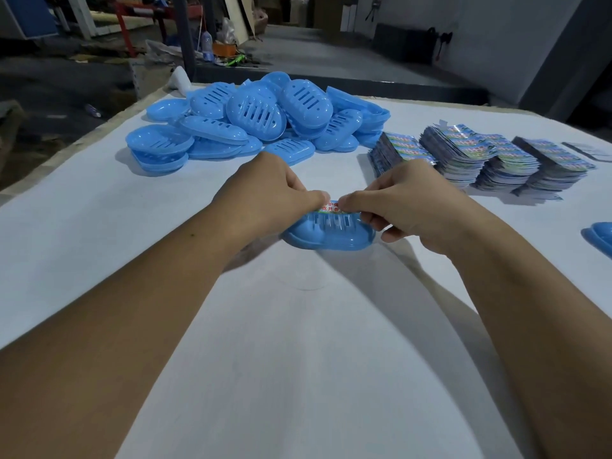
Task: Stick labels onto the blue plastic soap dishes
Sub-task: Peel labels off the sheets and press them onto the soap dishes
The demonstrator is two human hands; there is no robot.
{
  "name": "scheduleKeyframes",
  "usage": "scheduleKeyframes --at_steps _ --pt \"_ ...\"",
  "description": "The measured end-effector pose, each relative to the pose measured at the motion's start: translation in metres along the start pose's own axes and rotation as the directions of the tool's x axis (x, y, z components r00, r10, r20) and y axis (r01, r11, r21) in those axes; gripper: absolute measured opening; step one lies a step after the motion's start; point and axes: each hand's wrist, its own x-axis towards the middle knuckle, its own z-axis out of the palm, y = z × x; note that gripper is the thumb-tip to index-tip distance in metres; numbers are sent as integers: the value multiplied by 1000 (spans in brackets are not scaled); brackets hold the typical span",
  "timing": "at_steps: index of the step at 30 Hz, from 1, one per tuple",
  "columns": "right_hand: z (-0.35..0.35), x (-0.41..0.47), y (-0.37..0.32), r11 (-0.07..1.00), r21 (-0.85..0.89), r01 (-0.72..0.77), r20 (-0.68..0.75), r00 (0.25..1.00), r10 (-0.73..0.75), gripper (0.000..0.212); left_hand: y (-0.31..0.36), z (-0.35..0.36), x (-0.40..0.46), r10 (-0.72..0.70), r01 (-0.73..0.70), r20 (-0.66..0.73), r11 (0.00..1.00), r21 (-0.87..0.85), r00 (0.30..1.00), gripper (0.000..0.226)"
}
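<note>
1. Progress: a label (332, 207) is going onto one dish (329, 231) now. It lies on the dish's far edge, only a strip with red print showing between the thumbs. How firmly it is stuck cannot be told.
2. Done so far: one dish at the table's right edge (601, 236), well right of the right hand (410, 207), probably a finished piece, but it is cut off by the frame and no label shows on it.
3. Left to do: a large pile (261, 117) of dishes beyond the left hand (265, 193), none with a visible label. Label stacks (480, 157) stand beyond the right hand, thick and many. Judgement: the task is at an early stage, with most of the pile still to do.
4. Left hand: fingers curled, thumb and forefinger pinching the label's left end against the dish rim; the hand covers the dish's left end.
5. Right hand: fingers curled, thumb and forefinger pinching the label's right end, lower fingers against the dish's right end.
6. Dish position: directly between and under both hands, slotted side up, resting on the white table (298, 342); the label lies at the fingertips, between the two thumbs.
</note>
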Motion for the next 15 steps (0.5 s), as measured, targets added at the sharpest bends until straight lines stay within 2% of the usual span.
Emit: scheduleKeyframes --at_steps 5,9,15 --pt "2 1 2 999 -35 -18 38 999 19 29 -1 2 2 6 -8 42 998 54 999 33" --pt "3 4 5 998 -52 -27 40 999 29 28 -1 2 0 18 -24 92 998 64 996 20" --pt "4 7 7 998 -50 -30 44 998 33 27 -2 3 1 -1 -6 90 997 78 996 32"
